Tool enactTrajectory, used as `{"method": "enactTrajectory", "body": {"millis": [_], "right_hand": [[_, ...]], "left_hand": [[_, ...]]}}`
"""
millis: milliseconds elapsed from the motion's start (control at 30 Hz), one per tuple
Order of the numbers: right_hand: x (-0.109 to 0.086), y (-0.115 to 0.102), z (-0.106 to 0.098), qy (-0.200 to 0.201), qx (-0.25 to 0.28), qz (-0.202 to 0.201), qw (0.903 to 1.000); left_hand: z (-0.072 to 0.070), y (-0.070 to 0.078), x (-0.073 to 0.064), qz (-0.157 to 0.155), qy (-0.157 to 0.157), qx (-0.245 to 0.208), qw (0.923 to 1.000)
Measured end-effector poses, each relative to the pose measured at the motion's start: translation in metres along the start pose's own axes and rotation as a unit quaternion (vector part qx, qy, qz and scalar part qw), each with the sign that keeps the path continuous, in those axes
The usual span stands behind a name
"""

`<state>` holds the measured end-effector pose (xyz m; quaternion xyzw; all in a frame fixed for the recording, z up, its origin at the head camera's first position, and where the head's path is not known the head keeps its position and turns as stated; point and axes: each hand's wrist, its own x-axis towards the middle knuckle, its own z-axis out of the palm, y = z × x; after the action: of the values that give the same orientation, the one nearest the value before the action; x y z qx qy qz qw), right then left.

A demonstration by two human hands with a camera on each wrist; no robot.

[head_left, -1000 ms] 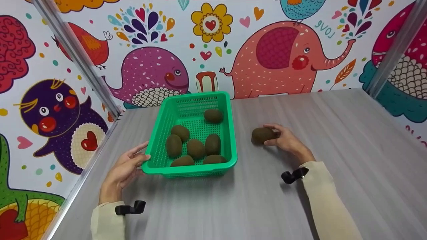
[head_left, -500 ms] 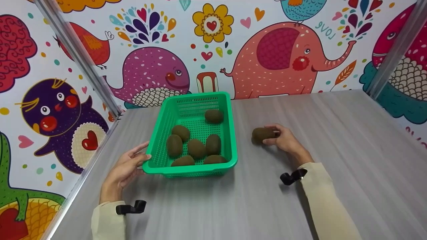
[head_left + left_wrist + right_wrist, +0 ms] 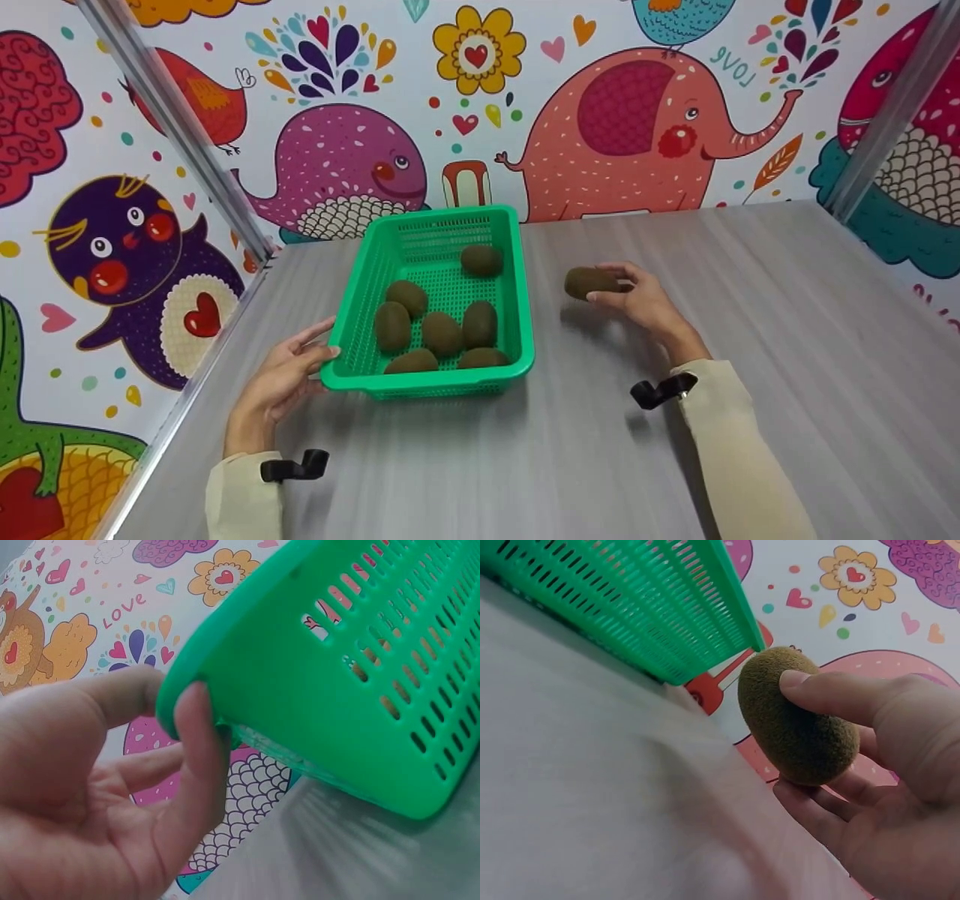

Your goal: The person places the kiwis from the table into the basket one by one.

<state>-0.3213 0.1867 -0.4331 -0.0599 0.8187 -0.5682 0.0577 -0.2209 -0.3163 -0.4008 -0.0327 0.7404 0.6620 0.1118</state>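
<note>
A green plastic basket (image 3: 525, 300) stands on the table, holding several brown fuzzy kiwis (image 3: 442, 334). My left hand (image 3: 281, 379) pinches the near left corner of its rim; in the left wrist view the thumb and fingers (image 3: 199, 757) lie on either side of the rim. To the right of the basket, my right hand (image 3: 649, 304) holds another kiwi (image 3: 589, 283) between thumb and fingertips. This kiwi (image 3: 791, 720) is raised over the table, with its shadow below, and lies sideways in the head view.
The grey wood-grain table (image 3: 480, 472) ends at a wall (image 3: 480, 150) printed with cartoon animals. Metal posts (image 3: 176, 135) stand at the back corners. A black wrist mount (image 3: 664, 390) sticks out from each sleeve.
My right hand has lifted the kiwi off the table, a little away from me. The left hand and the basket have stayed in place.
</note>
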Motion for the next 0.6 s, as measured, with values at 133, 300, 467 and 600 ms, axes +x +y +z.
{"method": "enactTrajectory", "body": {"millis": [133,300,467,600], "right_hand": [[-0.002,-0.006,0.001,0.008,0.008,-0.009,0.9999],[-0.003,-0.015,0.006,0.023,0.037,-0.033,0.9985],[-0.007,-0.030,0.009,0.042,0.027,-0.062,0.9968],[-0.010,-0.045,0.013,0.049,0.020,-0.076,0.9957]], "left_hand": [[0.000,0.000,0.000,-0.003,0.003,0.002,1.0000],[0.001,0.000,0.000,0.000,0.011,0.010,0.9999],[0.002,0.000,0.000,0.001,0.010,0.007,0.9999],[0.001,0.000,0.000,0.001,0.010,0.004,0.9999]]}}
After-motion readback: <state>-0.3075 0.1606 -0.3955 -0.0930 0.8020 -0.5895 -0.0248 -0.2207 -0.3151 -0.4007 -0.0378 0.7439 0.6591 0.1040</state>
